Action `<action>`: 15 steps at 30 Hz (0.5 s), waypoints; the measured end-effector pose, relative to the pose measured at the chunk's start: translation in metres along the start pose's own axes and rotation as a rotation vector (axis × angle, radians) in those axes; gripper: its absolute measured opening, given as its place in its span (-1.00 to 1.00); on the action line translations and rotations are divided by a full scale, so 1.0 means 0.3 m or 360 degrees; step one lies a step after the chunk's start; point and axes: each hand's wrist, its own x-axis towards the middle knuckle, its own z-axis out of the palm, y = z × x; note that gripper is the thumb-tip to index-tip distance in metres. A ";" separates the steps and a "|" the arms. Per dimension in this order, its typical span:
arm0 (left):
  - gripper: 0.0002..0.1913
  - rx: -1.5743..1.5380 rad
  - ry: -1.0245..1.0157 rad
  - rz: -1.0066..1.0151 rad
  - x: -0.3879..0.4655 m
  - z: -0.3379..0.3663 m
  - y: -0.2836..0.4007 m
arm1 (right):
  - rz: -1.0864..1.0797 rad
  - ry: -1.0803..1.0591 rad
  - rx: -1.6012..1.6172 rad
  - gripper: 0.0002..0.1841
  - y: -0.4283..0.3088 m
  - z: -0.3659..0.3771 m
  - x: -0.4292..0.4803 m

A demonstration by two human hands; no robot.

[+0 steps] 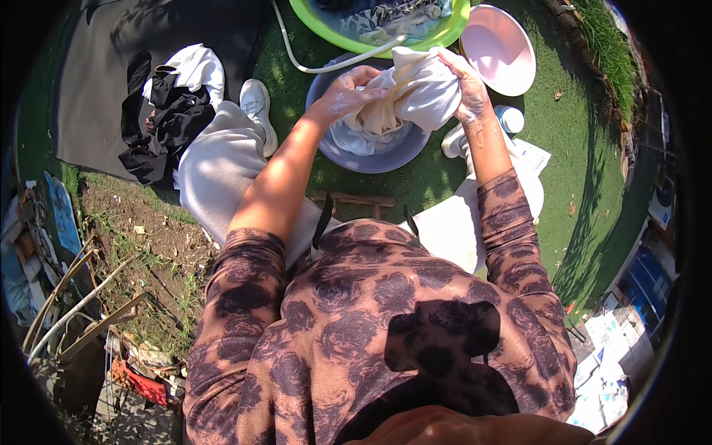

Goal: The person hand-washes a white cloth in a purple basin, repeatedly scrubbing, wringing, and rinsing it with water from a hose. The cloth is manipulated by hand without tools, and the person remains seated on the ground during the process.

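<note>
A bunched white cloth [425, 92] hangs between my two hands over a grey-purple basin [364, 161]. My left hand [353, 94] pinches its left side, fingers pointing right. The raised right-hand edge is gripped by my right hand [467, 83], with whitish suds on the skin of both hands. Yellowish patches show along the folds of the cloth. Its lower part droops into the basin, where more pale wet fabric [370, 142] lies. What the cloth covers inside the basin is hidden.
Beyond stands a lime-green tub [384, 50] of water and clothes, a white hose [303, 68] over its rim. A pink basin [503, 55] and a white-lidded jar [510, 119] are at right. Black and white clothes [172, 111] lie on a dark mat [89, 111] at left.
</note>
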 end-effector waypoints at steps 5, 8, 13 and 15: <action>-0.69 -0.0015 0.0078 -0.0031 0.001 0.003 0.013 | 0.0040 0.0090 0.0224 -0.68 0.013 -0.063 -0.002; -0.67 -0.0206 0.0139 -0.0113 -0.010 0.020 0.027 | -0.0058 0.0253 0.0021 -0.67 0.026 -0.097 0.010; -0.59 -0.0178 0.0159 -0.0050 -0.038 0.045 0.053 | -0.0142 0.0659 -0.0465 -0.71 0.042 -0.115 0.017; -0.54 -0.0532 0.0258 -0.0159 -0.037 0.039 0.055 | -0.0254 0.0635 -0.0893 -0.73 0.049 -0.106 0.004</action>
